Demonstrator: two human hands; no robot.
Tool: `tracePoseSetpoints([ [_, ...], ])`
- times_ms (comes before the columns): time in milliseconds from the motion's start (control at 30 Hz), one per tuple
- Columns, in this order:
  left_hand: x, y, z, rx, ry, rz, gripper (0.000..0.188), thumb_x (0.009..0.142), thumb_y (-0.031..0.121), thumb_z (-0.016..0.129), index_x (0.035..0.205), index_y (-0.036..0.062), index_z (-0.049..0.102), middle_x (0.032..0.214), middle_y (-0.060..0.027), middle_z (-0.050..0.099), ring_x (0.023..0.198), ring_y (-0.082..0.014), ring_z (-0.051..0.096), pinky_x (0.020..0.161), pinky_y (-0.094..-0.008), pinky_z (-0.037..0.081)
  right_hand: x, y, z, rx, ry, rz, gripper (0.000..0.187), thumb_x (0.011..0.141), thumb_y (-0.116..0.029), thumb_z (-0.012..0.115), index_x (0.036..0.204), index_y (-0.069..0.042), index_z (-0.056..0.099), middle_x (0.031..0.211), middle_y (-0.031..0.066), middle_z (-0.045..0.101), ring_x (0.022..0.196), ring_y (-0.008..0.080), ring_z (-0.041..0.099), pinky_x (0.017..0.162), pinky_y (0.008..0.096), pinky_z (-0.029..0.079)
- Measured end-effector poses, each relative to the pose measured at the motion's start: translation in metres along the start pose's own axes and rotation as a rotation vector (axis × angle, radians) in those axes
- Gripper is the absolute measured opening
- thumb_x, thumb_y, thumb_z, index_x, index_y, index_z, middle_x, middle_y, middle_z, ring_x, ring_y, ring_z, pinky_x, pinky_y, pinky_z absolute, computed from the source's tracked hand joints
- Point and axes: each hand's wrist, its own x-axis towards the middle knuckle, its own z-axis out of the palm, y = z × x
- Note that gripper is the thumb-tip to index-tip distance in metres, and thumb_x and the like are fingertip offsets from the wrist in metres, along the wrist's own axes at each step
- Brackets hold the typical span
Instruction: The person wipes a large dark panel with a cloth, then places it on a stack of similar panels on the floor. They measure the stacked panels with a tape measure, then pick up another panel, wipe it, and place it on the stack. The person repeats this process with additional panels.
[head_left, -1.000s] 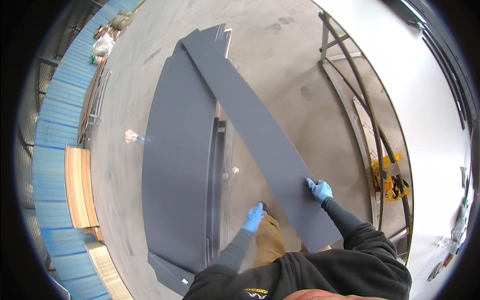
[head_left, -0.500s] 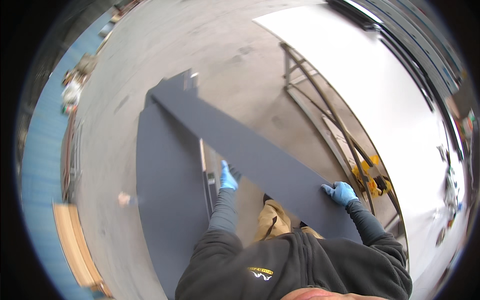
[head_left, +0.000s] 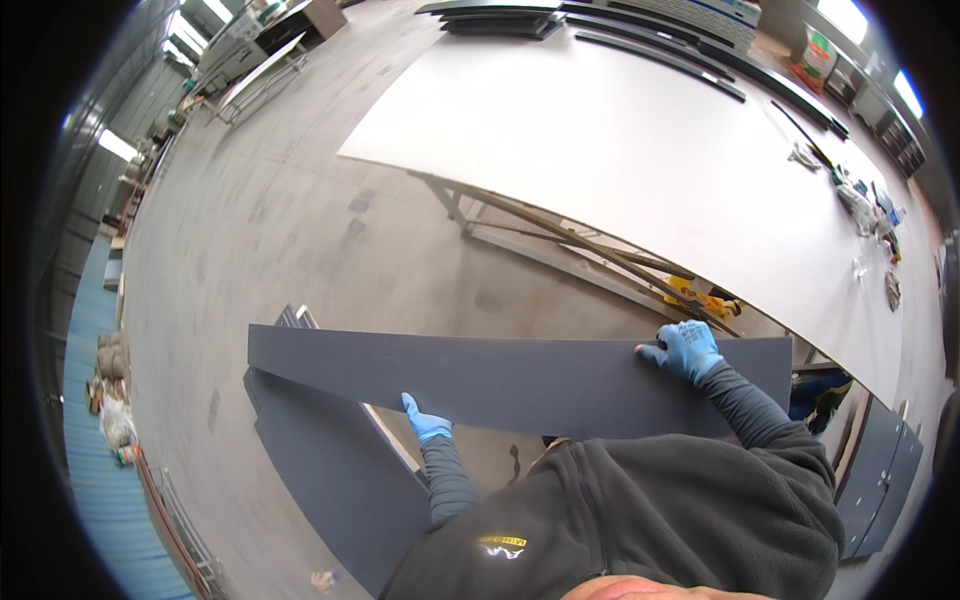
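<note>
One long, flat, dark-grey panel point(head_left: 540, 385) stretches lengthwise from nine to three o'clock, gripped by the blue-gloved left hand point(head_left: 429, 426) at its six-o'clock edge and blue-gloved right hand point(head_left: 690, 351) nearer its three-o'clock end.

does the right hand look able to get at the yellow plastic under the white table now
Probably not: the right hand holds the long grey panel, and the metal frame seems to stand partly in front of the yellow plastic.
</note>
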Motion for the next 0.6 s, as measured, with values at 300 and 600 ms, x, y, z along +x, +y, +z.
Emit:
tracePoseSetpoints([
  [300,0.093,-0.059,0.197,0.146,-0.066,0.015,0.075,0.103,0.06,0.057,0.156,0.0079,0.048,0.158,-0.0149,0.051,0.143,-0.0382,0.047,0.121,-0.0558,0.037,0.098,0.139,-0.067,0.196,0.084,0.099,0.065,0.1,-0.064,0.056,0.084,-0.004,0.078,0.079,0.0208,0.075,0.08,0.0389,0.075,0.076,0.0468,0.057],
  [600,0.208,-0.16,0.393,0.203,-0.172,-0.227,0.068,0.102,0.055,0.063,0.15,0.007,0.054,0.15,-0.0125,0.059,0.136,-0.0361,0.056,0.114,-0.0543,0.045,0.201,0.299,-0.125,0.219,0.218,0.205,0.062,0.098,-0.062,0.057,0.084,-0.006,0.079,0.082,0.0221,0.074,0.084,0.0415,0.074,0.078,0.0478,0.057],
])
